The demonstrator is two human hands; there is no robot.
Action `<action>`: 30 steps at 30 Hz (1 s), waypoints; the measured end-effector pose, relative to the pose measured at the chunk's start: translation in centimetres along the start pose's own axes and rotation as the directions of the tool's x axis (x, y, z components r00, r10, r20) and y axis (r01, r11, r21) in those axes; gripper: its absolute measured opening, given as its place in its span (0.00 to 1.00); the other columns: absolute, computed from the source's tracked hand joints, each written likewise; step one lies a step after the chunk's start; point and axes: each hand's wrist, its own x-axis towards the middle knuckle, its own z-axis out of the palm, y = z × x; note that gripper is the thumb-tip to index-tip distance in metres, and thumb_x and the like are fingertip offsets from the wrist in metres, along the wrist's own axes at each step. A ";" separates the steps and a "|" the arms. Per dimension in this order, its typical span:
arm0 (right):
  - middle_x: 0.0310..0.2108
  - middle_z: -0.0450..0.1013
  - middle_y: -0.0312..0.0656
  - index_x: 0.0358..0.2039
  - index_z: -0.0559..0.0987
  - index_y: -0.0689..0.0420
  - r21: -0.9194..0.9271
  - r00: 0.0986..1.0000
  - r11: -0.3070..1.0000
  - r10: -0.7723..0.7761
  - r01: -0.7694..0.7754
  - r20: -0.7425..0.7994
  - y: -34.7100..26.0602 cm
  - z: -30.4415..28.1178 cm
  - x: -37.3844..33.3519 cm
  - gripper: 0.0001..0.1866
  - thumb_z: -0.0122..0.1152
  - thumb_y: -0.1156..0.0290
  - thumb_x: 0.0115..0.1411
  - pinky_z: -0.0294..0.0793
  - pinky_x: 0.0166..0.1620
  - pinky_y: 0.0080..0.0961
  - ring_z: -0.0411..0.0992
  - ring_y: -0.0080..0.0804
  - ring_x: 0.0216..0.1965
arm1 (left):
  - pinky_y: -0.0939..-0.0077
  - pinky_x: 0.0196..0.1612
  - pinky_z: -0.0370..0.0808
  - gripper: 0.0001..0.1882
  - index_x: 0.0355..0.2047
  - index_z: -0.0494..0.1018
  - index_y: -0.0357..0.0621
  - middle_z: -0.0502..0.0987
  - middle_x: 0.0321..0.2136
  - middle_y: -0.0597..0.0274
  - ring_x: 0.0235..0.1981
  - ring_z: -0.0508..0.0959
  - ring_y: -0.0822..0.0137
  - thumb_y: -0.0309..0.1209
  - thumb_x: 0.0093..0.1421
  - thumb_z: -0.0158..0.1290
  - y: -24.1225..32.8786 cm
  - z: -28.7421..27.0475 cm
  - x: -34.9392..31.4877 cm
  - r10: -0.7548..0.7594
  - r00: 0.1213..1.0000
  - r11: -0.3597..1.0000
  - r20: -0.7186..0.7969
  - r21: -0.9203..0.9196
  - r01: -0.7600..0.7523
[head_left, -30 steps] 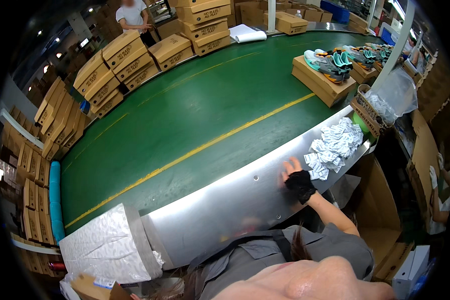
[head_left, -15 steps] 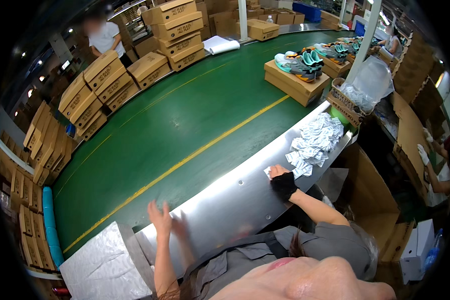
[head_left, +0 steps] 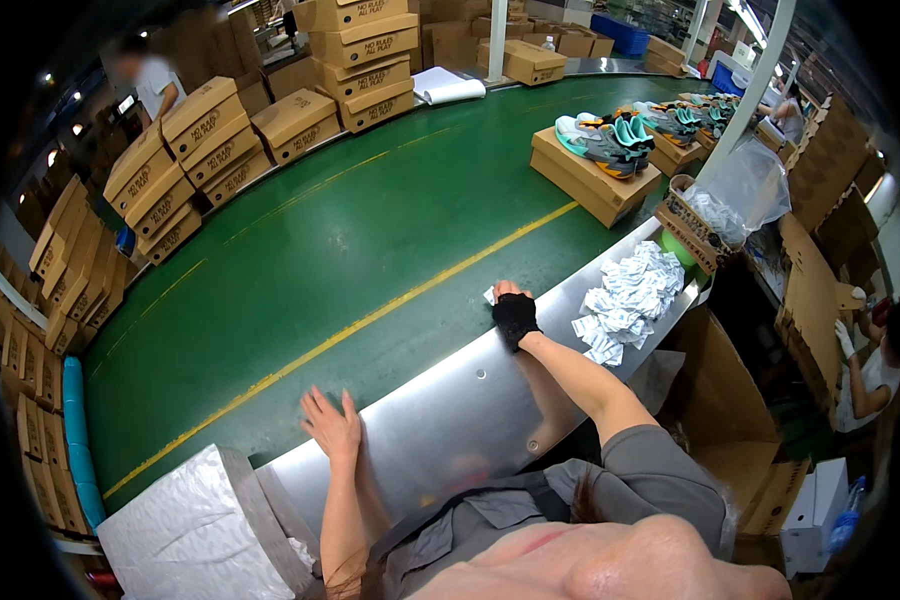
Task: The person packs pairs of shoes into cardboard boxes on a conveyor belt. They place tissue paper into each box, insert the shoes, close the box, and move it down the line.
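Note:
My right hand [head_left: 515,314], in a black fingerless glove, reaches over the far edge of the metal ledge [head_left: 425,425]. Its fingers are closed on a small white packet [head_left: 489,295], whose corner sticks out at their left. A heap of the same white packets [head_left: 632,298] lies on the ledge, to the right of that hand. My bare left hand [head_left: 333,424] is held above the belt-side edge of the ledge with its fingers spread and nothing in them. Below both hands' fingers runs a green conveyor belt [head_left: 340,240] with yellow lines.
Grey, orange and turquoise sneakers [head_left: 605,145] stand on a brown shoebox [head_left: 592,182] on the belt, more pairs behind. A carton with plastic bags [head_left: 698,222] sits at the ledge's right end. Stacked shoeboxes [head_left: 210,140] line the far side, near a person. A silvery-white wrapped block [head_left: 195,525] is lower left.
My right hand has moved left and away from the heap, out to the belt's edge with the packet. My left hand has turned and spread its fingers at about the same spot.

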 end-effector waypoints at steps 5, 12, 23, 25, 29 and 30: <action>0.35 0.69 0.54 0.37 0.64 0.58 0.203 0.987 0.966 0.155 -0.158 0.033 -0.1 0.4 0.4 0.09 0.42 0.73 0.54 0.66 0.39 0.43 0.68 0.53 0.37 | 0.51 0.55 0.51 0.33 0.55 0.53 0.34 0.56 0.54 0.44 0.57 0.54 0.50 0.46 0.57 0.43 -0.1 0.4 0.1 0.006 0.997 0.999 -0.079 -0.042 -0.010; 0.42 0.66 0.55 0.48 0.61 0.58 0.187 0.992 0.981 0.067 -0.046 -0.103 0.9 0.9 0.1 0.19 0.40 0.75 0.53 0.69 0.39 0.40 0.68 0.53 0.37 | 0.54 0.54 0.53 0.33 0.54 0.53 0.33 0.58 0.52 0.45 0.56 0.56 0.50 0.45 0.57 0.45 -0.2 0.7 0.1 0.044 0.988 0.995 -0.148 -0.079 -0.056; 0.41 0.64 0.48 0.47 0.65 0.54 0.123 0.984 0.986 0.127 -0.112 -0.124 -0.4 -0.1 0.0 0.19 0.42 0.75 0.52 0.69 0.39 0.40 0.69 0.50 0.36 | 0.57 0.54 0.53 0.32 0.54 0.55 0.33 0.59 0.51 0.45 0.55 0.56 0.51 0.42 0.54 0.48 -0.7 0.9 0.1 0.029 0.978 0.993 -0.205 -0.107 -0.052; 0.41 0.64 0.48 0.46 0.65 0.54 0.121 0.984 0.987 0.119 -0.103 -0.132 -0.1 0.4 0.1 0.19 0.43 0.75 0.52 0.69 0.39 0.40 0.69 0.50 0.37 | 0.57 0.54 0.53 0.32 0.54 0.55 0.33 0.59 0.51 0.45 0.55 0.56 0.51 0.42 0.54 0.48 -0.6 0.7 0.1 0.023 0.980 0.993 -0.198 -0.111 -0.046; 0.40 0.63 0.48 0.43 0.68 0.54 0.100 0.988 0.992 0.093 -0.080 -0.126 0.2 0.7 0.1 0.16 0.47 0.73 0.51 0.69 0.40 0.39 0.68 0.49 0.38 | 0.57 0.54 0.52 0.32 0.53 0.55 0.34 0.59 0.51 0.45 0.56 0.56 0.51 0.42 0.54 0.48 -0.7 0.9 0.0 0.032 0.985 0.996 -0.169 -0.076 -0.045; 0.40 0.63 0.47 0.41 0.69 0.55 0.121 0.989 0.985 0.132 -0.122 -0.072 0.1 0.5 0.1 0.16 0.49 0.73 0.49 0.69 0.40 0.38 0.67 0.48 0.39 | 0.57 0.54 0.52 0.32 0.53 0.55 0.34 0.59 0.51 0.45 0.56 0.56 0.51 0.42 0.53 0.48 -0.8 0.9 0.0 0.030 0.986 0.997 -0.165 -0.070 -0.042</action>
